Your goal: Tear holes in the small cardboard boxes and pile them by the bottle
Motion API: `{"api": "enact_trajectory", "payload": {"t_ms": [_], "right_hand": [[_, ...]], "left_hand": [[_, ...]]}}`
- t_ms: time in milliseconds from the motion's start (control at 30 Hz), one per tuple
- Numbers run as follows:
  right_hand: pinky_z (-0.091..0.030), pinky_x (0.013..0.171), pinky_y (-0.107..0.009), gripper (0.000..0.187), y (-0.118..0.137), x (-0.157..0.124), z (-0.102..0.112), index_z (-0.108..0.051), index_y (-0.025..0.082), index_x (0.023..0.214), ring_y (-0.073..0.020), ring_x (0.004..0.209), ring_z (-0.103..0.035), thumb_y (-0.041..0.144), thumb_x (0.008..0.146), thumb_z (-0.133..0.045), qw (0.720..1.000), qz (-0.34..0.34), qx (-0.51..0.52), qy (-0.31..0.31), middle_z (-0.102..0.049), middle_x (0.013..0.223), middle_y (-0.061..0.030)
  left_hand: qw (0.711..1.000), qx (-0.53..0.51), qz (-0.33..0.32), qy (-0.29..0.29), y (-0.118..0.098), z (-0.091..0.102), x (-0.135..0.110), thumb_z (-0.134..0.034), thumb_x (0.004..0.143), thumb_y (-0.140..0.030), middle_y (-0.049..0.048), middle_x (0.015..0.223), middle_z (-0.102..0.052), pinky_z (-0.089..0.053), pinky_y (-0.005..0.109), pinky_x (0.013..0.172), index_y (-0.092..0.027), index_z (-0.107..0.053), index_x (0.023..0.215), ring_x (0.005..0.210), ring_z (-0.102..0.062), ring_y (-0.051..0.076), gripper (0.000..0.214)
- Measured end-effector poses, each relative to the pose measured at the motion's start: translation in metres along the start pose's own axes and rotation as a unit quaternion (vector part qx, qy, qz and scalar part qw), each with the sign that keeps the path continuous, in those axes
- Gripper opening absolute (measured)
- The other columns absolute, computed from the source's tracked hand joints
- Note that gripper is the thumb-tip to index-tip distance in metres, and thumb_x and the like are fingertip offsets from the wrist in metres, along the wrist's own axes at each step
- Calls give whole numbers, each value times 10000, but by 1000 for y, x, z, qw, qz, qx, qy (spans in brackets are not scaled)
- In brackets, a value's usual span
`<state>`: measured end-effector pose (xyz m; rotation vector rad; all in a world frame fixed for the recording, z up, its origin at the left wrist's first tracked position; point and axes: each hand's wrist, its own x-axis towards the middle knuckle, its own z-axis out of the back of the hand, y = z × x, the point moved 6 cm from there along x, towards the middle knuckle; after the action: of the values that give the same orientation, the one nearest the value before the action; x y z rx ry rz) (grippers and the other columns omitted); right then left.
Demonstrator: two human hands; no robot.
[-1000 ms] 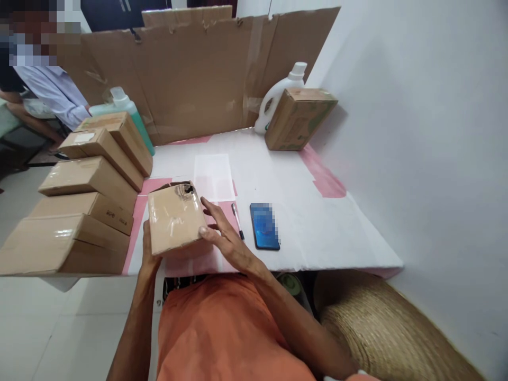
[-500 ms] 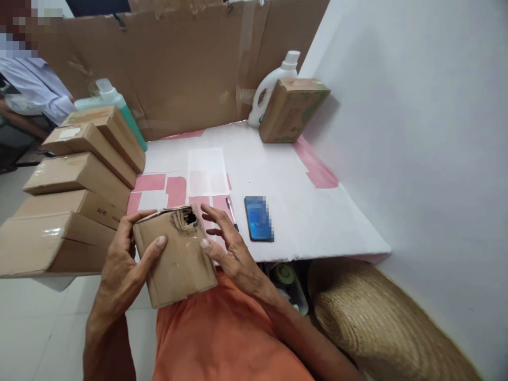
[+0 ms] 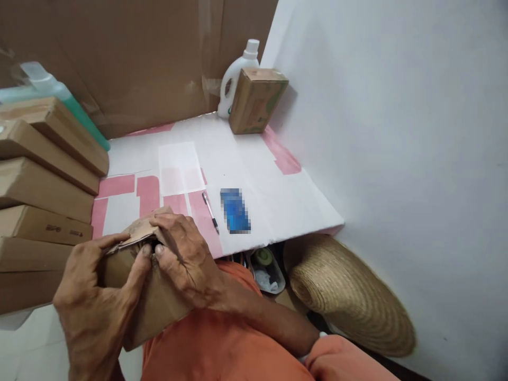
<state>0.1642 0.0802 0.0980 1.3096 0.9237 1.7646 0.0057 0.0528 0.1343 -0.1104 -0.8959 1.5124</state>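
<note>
A small brown cardboard box [image 3: 159, 307] rests on my lap at the table's near edge, its top flap torn. My left hand [image 3: 97, 307] wraps round the box's left side, thumb pressed on its top. My right hand [image 3: 184, 254] is closed over the top right corner, fingertips curled at the torn flap [image 3: 137, 233]. Both hands grip the box. Most of the box's face is hidden under my hands.
A row of brown parcels [image 3: 35, 190] leans along the left. A pen [image 3: 210, 211] and a blue phone [image 3: 235, 210] lie on the white and pink table [image 3: 257, 169]. A white bottle [image 3: 234, 79] and another box [image 3: 256, 100] stand at the back; a straw hat [image 3: 349, 291] lies below right.
The box came off the table toward me and down onto my lap. My right hand moved from beside it onto its torn top. The view swung right and down.
</note>
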Motion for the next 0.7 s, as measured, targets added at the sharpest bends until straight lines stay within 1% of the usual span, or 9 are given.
{"api": "enact_trajectory", "payload": {"t_ms": [133,267,367,433,467,500,600,633,700], "right_hand": [[-457,1187,-496,352,1,5,2,-587,247,1333,-268,1307,-588,264,997,-482,1000,-3,-20,-19,-665,1320,-101],[-437,1211,-482,374,-11,5,4,-575,284,1393,-260,1373,-572,386,1035,-541,999,-27,45,8,-647,1408,-74],[-551,1052,-427,534,-42,-1,18,-525,287,1488,-264,1327,-612,609,1063,-512,990,-99,95,13,-608,1471,-94],[-574,947,-410,591,-73,-6,31,-533,242,1477,-278,1202,-672,658,1058,-508,984,-177,8,13,-660,1372,-130],[-565,936,-416,560,-89,-10,38,-560,219,1437,-292,1153,-690,629,1055,-546,971,-225,-79,27,-690,1308,-145],[-550,942,-425,494,-106,-15,44,-590,203,1383,-308,1128,-703,568,1051,-596,943,-276,-177,48,-713,1262,-158],[-520,957,-451,301,-142,-29,56,-626,165,1277,-371,1159,-720,338,1032,-659,836,-393,-365,117,-726,1269,-228],[-520,946,-457,277,-148,-32,57,-622,152,1270,-386,1162,-724,283,1027,-647,819,-411,-380,126,-726,1271,-250],[-522,916,-471,246,-156,-36,55,-618,134,1247,-404,1134,-736,225,1019,-619,817,-422,-374,126,-744,1213,-270]], "left_hand": [[1000,1,-15,-2,-4,-3,-1,-699,940,-573,76,1154,-698,-474,523,1040,-320,-727,1261,1086,-651,334,410],[1000,-2,-19,-12,-8,-3,1,-678,961,-552,59,1097,-675,-491,484,986,-343,-768,1266,990,-635,291,381],[1000,-9,-15,-13,-7,-3,3,-683,951,-543,44,1045,-663,-495,461,969,-356,-790,1203,957,-626,276,332],[1000,-15,-14,-7,-5,-4,4,-682,949,-526,44,1034,-664,-497,466,988,-367,-791,1191,959,-626,278,309],[1000,-20,-15,-7,-5,-5,5,-684,947,-519,45,1034,-668,-498,473,1000,-370,-791,1188,964,-626,281,303],[1000,-25,-17,-8,-4,-6,5,-688,945,-513,46,1040,-674,-499,481,1013,-371,-790,1188,974,-628,285,299],[999,-36,-20,-9,-2,-8,6,-704,944,-497,52,1085,-688,-490,503,1065,-360,-785,1189,1041,-633,298,293],[999,-40,-20,-8,-2,-9,6,-707,944,-498,56,1101,-687,-486,507,1081,-350,-784,1183,1065,-633,302,291],[999,-47,-17,-4,-1,-10,7,-721,933,-519,66,1130,-678,-479,517,1107,-331,-781,1171,1116,-630,311,309]]}}
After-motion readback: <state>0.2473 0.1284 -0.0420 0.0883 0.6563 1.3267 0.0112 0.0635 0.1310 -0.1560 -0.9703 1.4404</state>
